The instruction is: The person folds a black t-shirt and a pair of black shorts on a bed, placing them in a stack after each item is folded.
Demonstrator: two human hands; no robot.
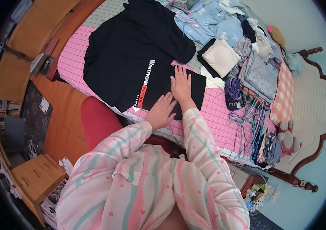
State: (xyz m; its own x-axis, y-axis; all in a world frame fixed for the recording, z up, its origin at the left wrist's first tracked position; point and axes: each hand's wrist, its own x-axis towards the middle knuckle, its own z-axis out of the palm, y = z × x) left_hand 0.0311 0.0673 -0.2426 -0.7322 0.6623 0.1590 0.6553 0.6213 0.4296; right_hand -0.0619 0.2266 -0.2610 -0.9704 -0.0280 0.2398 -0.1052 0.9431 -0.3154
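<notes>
A large black shirt (128, 50) with a white and red printed strip lies spread over the pink and white checked bed cover (218, 111). My left hand (163, 111) rests flat on the shirt's near part, right of the print, with its fingers stretched out. Just beyond it and a little to the right, my right hand (181, 85) presses flat on the same black cloth, fingers extended. Neither hand grips anything. The cloth under both hands reaches right to a straight edge.
Right of the shirt lie a folded cream garment (221, 57), a folded grey garment (259, 76) and a heap of clothes hangers (253, 124). Light blue cloth (209, 19) is piled at the back. The carved headboard (312, 103) stands at right, wooden drawers (38, 176) at lower left.
</notes>
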